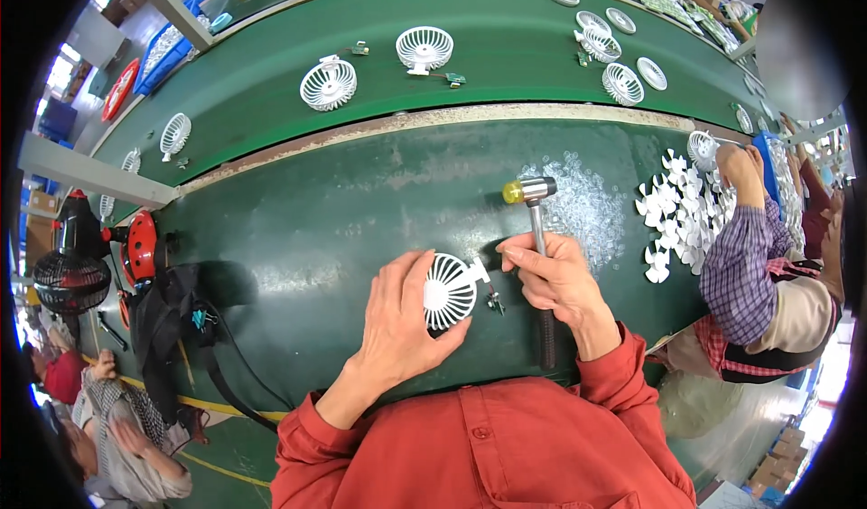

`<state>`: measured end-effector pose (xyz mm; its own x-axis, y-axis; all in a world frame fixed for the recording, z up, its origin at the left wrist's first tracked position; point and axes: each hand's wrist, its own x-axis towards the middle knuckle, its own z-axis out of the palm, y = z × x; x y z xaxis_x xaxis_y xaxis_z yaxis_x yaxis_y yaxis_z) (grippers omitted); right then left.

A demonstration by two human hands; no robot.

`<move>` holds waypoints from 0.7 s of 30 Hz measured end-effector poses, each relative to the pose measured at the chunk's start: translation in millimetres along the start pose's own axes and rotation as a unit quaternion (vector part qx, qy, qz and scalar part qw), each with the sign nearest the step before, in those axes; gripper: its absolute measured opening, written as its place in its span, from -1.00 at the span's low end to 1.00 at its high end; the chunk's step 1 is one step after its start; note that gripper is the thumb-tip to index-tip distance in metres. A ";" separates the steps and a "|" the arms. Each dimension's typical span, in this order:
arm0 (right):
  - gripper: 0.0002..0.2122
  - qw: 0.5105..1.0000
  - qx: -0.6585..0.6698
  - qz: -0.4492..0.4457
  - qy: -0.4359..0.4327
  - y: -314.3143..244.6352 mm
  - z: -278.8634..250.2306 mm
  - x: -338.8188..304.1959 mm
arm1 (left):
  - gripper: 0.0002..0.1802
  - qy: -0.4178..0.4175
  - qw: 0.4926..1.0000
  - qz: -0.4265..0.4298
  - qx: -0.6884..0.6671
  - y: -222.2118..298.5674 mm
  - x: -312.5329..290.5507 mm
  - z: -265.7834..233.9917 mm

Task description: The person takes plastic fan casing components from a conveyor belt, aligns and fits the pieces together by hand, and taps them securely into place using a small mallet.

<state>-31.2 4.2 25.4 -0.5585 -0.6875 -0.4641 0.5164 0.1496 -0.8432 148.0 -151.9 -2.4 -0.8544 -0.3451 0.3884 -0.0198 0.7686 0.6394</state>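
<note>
My left hand (396,315) is curled around a white slatted mini-fan housing (452,290) on the green bench (298,238). A small green circuit board (494,303) lies beside the housing, on thin wires. My right hand (562,281) holds a hammer (536,216) with its yellow-and-black head up and its dark handle hanging below the palm. Its thumb and forefinger are pinched together close to the housing's stem; anything between them is too small to make out. Beyond the hammer spreads a heap of small clear plastic pieces (585,206).
White fan blades (673,215) are piled at the right, near a co-worker in a checked sleeve (745,265) handling another housing (702,150). A green conveyor belt (506,48) carries several housings and round covers. At the left stand a black desk fan (70,279) and a black strap (212,364).
</note>
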 end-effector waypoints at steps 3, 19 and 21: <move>-0.83 0.991 0.104 0.060 -0.054 4.4 8.5 4.9 | -0.10 0.004 0.999 0.007 -0.039 1.4 -1.9 -0.4; -0.77 0.986 0.129 0.066 -0.086 21.9 18.9 6.5 | -0.13 0.000 0.996 0.008 -0.090 4.4 0.0 -2.2; -0.78 0.984 0.141 0.054 -0.098 25.0 19.0 7.7 | -0.13 0.000 0.995 0.009 -0.095 3.3 1.4 -3.0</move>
<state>-10.3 -10.9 6.0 -0.3702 -0.8059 -0.4619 0.7405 0.0442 -0.6706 148.3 -151.4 2.3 -0.8539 -0.3325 0.4004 0.0933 0.6591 0.7462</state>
